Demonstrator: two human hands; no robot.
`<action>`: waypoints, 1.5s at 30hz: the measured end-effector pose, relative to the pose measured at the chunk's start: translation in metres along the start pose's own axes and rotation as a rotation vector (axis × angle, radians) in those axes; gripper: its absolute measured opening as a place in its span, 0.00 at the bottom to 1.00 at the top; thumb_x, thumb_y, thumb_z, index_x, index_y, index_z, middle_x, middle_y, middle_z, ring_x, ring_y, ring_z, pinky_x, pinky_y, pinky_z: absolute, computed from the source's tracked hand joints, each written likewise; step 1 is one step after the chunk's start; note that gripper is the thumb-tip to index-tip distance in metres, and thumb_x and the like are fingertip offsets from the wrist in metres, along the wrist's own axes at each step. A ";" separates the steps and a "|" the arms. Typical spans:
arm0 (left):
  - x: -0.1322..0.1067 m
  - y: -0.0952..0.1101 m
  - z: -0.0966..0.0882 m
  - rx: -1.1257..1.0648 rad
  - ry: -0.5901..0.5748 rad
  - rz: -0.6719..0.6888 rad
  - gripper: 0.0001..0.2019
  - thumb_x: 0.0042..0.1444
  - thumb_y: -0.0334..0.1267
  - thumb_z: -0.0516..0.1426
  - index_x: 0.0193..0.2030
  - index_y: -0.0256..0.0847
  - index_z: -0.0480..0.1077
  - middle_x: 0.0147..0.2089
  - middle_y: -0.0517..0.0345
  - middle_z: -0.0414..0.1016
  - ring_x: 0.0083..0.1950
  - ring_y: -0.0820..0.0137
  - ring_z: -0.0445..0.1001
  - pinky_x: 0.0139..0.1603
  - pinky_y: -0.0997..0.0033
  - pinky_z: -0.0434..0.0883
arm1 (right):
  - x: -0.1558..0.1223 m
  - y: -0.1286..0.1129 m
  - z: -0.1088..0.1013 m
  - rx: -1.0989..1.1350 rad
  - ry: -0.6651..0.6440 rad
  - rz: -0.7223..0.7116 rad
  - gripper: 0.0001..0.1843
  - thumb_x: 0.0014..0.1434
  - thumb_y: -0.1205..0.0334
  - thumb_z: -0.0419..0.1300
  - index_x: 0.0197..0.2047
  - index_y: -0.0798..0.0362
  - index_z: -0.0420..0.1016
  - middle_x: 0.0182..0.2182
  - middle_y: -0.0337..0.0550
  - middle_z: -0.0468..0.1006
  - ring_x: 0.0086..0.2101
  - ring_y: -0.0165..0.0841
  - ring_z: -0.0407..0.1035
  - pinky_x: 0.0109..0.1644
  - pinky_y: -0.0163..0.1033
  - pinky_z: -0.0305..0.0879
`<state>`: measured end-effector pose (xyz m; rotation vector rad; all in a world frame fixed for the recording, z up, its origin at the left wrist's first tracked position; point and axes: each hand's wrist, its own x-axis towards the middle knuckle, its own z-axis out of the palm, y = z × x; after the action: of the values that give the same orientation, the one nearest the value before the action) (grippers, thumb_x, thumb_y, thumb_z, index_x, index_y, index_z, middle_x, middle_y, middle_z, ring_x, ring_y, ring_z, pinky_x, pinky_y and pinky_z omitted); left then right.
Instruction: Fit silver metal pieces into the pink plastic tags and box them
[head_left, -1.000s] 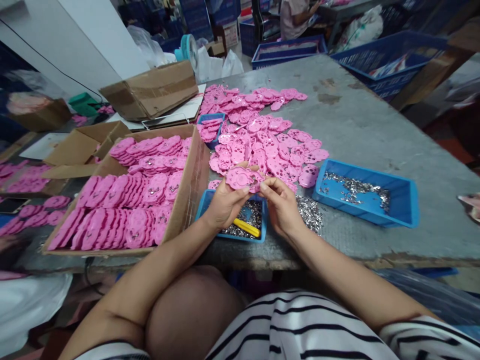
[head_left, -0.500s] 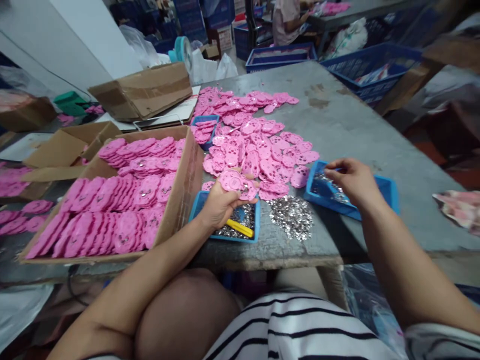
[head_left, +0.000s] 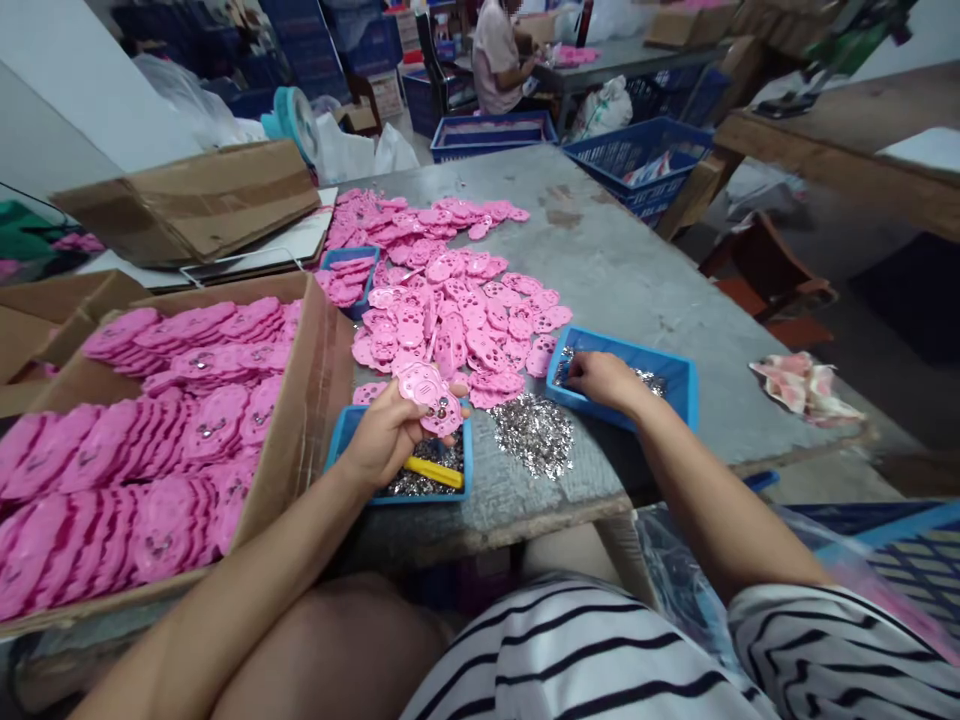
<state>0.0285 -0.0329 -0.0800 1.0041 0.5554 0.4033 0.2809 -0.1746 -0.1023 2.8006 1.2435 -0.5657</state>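
My left hand (head_left: 386, 437) grips a pink plastic plate (head_left: 430, 396) with holes and small metal bits on it, held above the left blue tray (head_left: 469, 470). Small metal pieces and a yellow-handled tool (head_left: 435, 472) lie in that tray. My right hand (head_left: 602, 380) reaches down into the right blue tray (head_left: 681, 395), its fingers bent together among small metal parts; whether a part is between the fingertips is hidden. Between the trays a heap of shiny metal pieces (head_left: 534, 435) lies on the table. Behind it spreads a pile of pink plates (head_left: 465, 320).
At left a cardboard box (head_left: 324, 350) holds rows of stacked pink plates. A small blue bin (head_left: 367, 262) with pink plates stands behind the pile. A crumpled cloth (head_left: 806, 388) lies at the table's right edge. A person (head_left: 499, 60) sits at another table beyond blue crates (head_left: 637, 165).
My right hand has lowered from above the right tray into its metal parts. The left hand still holds the pink plate, now tilted differently. The view has turned to the right.
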 end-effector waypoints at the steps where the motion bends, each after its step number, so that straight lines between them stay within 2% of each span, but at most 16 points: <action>1: 0.000 -0.001 0.000 -0.004 0.005 -0.003 0.28 0.43 0.29 0.59 0.54 0.39 0.64 0.45 0.47 0.80 0.44 0.55 0.80 0.34 0.59 0.80 | -0.001 0.000 0.000 0.010 0.018 0.015 0.11 0.59 0.68 0.56 0.42 0.56 0.78 0.42 0.54 0.82 0.42 0.41 0.75 0.35 0.36 0.57; 6: 0.001 -0.005 -0.002 0.017 0.039 -0.035 0.25 0.42 0.32 0.61 0.50 0.38 0.67 0.43 0.46 0.80 0.41 0.56 0.80 0.26 0.68 0.76 | -0.003 -0.002 0.001 0.052 0.066 0.060 0.13 0.59 0.71 0.54 0.44 0.56 0.77 0.43 0.53 0.82 0.43 0.40 0.75 0.38 0.35 0.58; 11: 0.003 -0.007 -0.001 0.024 0.034 -0.030 0.24 0.40 0.34 0.62 0.48 0.39 0.67 0.42 0.47 0.80 0.39 0.58 0.80 0.25 0.70 0.74 | 0.000 -0.002 0.003 0.107 0.126 0.038 0.15 0.58 0.73 0.54 0.47 0.56 0.77 0.45 0.52 0.82 0.44 0.39 0.75 0.39 0.35 0.59; 17: 0.004 -0.007 0.000 0.007 0.028 -0.032 0.24 0.38 0.35 0.62 0.47 0.40 0.68 0.43 0.50 0.80 0.37 0.62 0.79 0.27 0.72 0.74 | 0.004 0.005 0.009 0.203 0.192 -0.009 0.11 0.57 0.73 0.57 0.37 0.52 0.79 0.39 0.47 0.83 0.41 0.38 0.76 0.38 0.35 0.60; 22: 0.005 -0.009 0.001 0.043 0.026 -0.018 0.18 0.40 0.36 0.62 0.40 0.38 0.68 0.43 0.48 0.79 0.35 0.62 0.78 0.24 0.70 0.74 | 0.006 0.008 0.010 0.249 0.262 -0.001 0.05 0.55 0.70 0.62 0.30 0.51 0.77 0.31 0.44 0.82 0.35 0.38 0.74 0.34 0.35 0.57; 25: 0.006 -0.009 0.002 0.022 0.026 -0.013 0.19 0.40 0.34 0.61 0.43 0.39 0.68 0.43 0.49 0.79 0.36 0.63 0.79 0.24 0.71 0.73 | 0.007 0.009 0.009 0.262 0.291 -0.008 0.06 0.53 0.69 0.63 0.27 0.51 0.73 0.28 0.41 0.79 0.32 0.37 0.73 0.33 0.35 0.56; 31: 0.007 -0.009 0.004 -0.031 0.024 -0.018 0.26 0.38 0.31 0.60 0.48 0.41 0.66 0.41 0.51 0.79 0.37 0.63 0.79 0.26 0.74 0.73 | 0.007 0.010 0.009 0.324 0.338 -0.008 0.07 0.52 0.72 0.61 0.27 0.50 0.70 0.28 0.40 0.79 0.31 0.35 0.73 0.34 0.34 0.58; 37: 0.008 -0.010 0.005 0.011 0.022 0.001 0.20 0.40 0.35 0.63 0.43 0.40 0.67 0.42 0.49 0.79 0.37 0.62 0.79 0.24 0.73 0.72 | 0.005 0.015 0.006 0.387 0.418 -0.027 0.07 0.56 0.64 0.57 0.26 0.49 0.71 0.29 0.44 0.81 0.33 0.40 0.75 0.37 0.39 0.64; 41: 0.008 -0.011 0.006 0.022 -0.014 -0.008 0.18 0.42 0.37 0.64 0.41 0.39 0.68 0.43 0.48 0.79 0.37 0.63 0.79 0.25 0.72 0.72 | 0.002 0.018 0.002 0.515 0.493 -0.073 0.07 0.54 0.63 0.57 0.27 0.48 0.74 0.32 0.45 0.82 0.35 0.40 0.75 0.40 0.42 0.66; 45: 0.009 -0.013 0.004 0.034 -0.019 -0.002 0.15 0.43 0.38 0.64 0.39 0.38 0.69 0.40 0.49 0.79 0.37 0.63 0.78 0.24 0.73 0.71 | -0.003 0.009 0.004 0.752 0.476 -0.191 0.06 0.50 0.60 0.58 0.28 0.48 0.76 0.28 0.42 0.81 0.31 0.39 0.73 0.36 0.41 0.67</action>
<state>0.0390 -0.0372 -0.0921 1.0394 0.5473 0.3830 0.2845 -0.1838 -0.1061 3.6210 1.6769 -0.4540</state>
